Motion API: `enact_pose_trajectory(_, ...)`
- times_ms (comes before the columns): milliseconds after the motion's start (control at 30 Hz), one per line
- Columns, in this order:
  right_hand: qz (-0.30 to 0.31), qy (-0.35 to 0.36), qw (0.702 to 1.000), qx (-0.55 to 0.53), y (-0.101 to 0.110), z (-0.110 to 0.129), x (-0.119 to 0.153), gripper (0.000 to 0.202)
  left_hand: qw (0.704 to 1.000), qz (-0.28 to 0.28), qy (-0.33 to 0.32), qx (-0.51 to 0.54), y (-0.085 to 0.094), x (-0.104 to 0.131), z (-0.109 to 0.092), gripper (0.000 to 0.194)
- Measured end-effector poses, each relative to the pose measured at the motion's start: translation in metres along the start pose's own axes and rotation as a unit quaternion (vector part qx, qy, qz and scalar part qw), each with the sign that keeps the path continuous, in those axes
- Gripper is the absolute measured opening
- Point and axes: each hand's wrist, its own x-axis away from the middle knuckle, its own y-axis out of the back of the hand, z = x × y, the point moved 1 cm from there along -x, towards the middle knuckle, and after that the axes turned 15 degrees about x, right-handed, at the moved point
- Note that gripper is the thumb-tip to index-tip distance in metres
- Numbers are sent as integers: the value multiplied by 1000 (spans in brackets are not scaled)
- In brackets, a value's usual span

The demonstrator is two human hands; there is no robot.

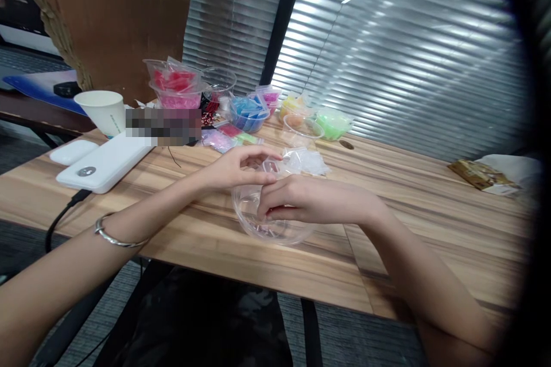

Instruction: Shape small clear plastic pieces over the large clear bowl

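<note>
A clear round plastic bowl [297, 236] sits near the table's front edge, with small dark reddish bits at its bottom. My right hand [297, 198] reaches over it, fingers bent down and pressed together inside the rim; what they hold, if anything, is hidden. My left hand [241, 166] is at the bowl's far left rim, its thumb and fingers apart around a clear plastic edge, with no held item visible. Just behind the hands lies a pile of clear little bags [307, 160].
Tubs of red and pink [176, 89], blue [248, 114], yellow [295, 106] and green [333, 124] packets stand behind. At left are a paper cup [103, 112] and white power bank [105, 166]; a gold wrapper [482, 176] lies right. Blinds [387, 57] rise behind the table [408, 223].
</note>
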Motion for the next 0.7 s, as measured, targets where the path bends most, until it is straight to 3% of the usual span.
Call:
enact_pose_trajectory(233,10,-17,1000,-2,1,-2,4,16,1000,4,-5,19,0,0,1,45)
enact_pose_trajectory(433,-14,-23,1000,-5,15,1,16,14,997,-13,-24,79,-1,-2,-1,39)
enact_pose_trajectory(533,-64,-25,998,7,23,1,23,16,995,-20,-31,89,0,-3,1,39)
enact_pose_trajectory(700,-216,-60,970,94,30,-2,28,18,995,11,-21,99,1,-2,2,45)
